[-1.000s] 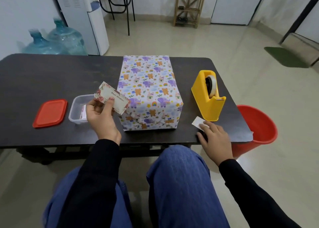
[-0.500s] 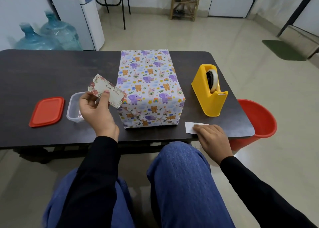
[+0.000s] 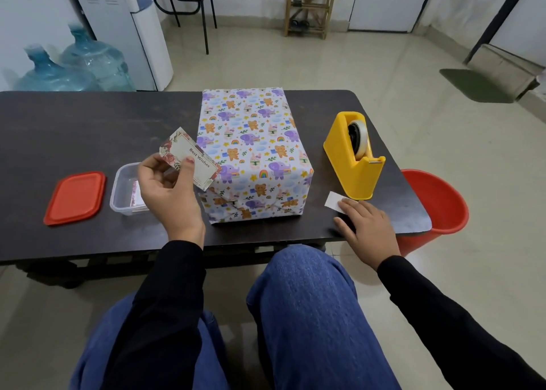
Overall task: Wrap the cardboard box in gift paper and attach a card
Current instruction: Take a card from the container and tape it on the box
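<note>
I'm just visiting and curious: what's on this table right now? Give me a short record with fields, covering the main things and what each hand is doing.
box: wrapped box, covered in animal-print paper, standing mid-table
card: "Best Wishes" card, held up beside the box
left hand: left hand pinching the card
right hand: right hand flat on the table, fingers on a white paper slip
tape: yellow tape dispenser, right of the box
container: clear tub, open, with its red lid lying beside it

My left hand (image 3: 170, 194) is raised at centre-left of the frame, thumb and fingers pinching a card (image 3: 190, 157) by its edge. My right hand (image 3: 367, 231) lies palm down, fingers spread, lower right, both sleeves black.
</note>
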